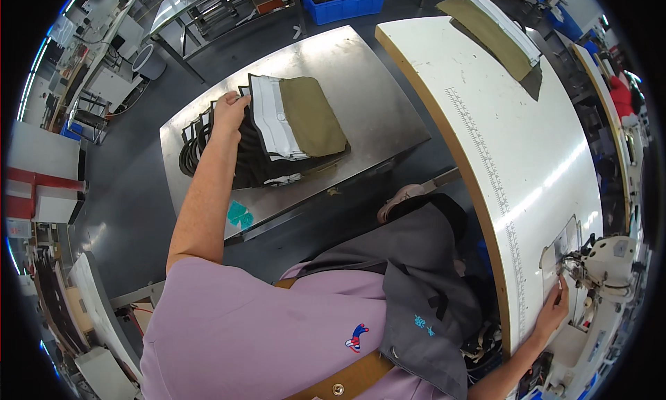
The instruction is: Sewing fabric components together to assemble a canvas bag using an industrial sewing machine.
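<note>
Lilac shirt fabric (257,324), worn by me, lies nearest the camera, at the lower centre of the frame. Left hand (230,111): fingers drawn together, pinching an edge of the fabric stack (275,126) at upper centre; I cannot tell how many layers are caught. Right hand (551,310): fingertips beside the sewing machine (610,261) at lower right; grip cannot be told. The stack, with olive, white and dark parts, rests on the metal counter (381,88). A second fabric bundle (496,39) lies at upper right on the white counter (444,60). Step in hand, in my judgement: separating a piece from the stack. Next move calls for lifting that edge cleanly, without dragging the layers beneath.
</note>
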{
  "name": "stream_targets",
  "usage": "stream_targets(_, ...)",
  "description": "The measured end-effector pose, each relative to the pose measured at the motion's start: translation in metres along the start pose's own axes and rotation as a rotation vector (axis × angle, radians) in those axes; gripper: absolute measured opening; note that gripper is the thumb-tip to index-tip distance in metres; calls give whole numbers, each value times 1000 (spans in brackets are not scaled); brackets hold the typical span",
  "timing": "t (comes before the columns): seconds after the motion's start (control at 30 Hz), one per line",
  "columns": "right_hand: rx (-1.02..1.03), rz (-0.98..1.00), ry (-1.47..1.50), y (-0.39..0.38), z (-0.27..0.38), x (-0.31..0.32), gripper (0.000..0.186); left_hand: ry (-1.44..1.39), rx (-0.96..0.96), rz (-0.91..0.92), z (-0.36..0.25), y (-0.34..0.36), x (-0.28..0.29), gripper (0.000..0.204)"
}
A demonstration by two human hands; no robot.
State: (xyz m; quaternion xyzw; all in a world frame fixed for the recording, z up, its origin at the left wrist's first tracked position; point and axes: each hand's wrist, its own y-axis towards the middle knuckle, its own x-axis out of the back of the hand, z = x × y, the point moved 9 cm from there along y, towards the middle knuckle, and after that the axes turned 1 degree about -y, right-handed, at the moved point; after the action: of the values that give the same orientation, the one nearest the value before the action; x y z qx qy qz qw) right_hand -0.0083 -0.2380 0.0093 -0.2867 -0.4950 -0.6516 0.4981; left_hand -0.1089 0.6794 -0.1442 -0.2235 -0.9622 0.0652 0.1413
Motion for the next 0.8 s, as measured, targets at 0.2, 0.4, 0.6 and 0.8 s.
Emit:
stream_targets(0.2, -123, 74, -76, -2, 7, 2, 28, 283, -857, -50, -137, -77, -98, 43)
stream_targets(0.4, -113, -10, 10, -3, 31, 8, 24, 74, -1282, 436, -257, -200, -264, 29)
stream_targets(0.6, -17, -34, 9, 1, 48, 13, 15, 369, -1462, 703, -286, -292, -443, 34)
stream_targets(0.8, 45, -48, -54, 1, 63, 21, 20, 583, -1571, 295, -300, -310, -564, 35)
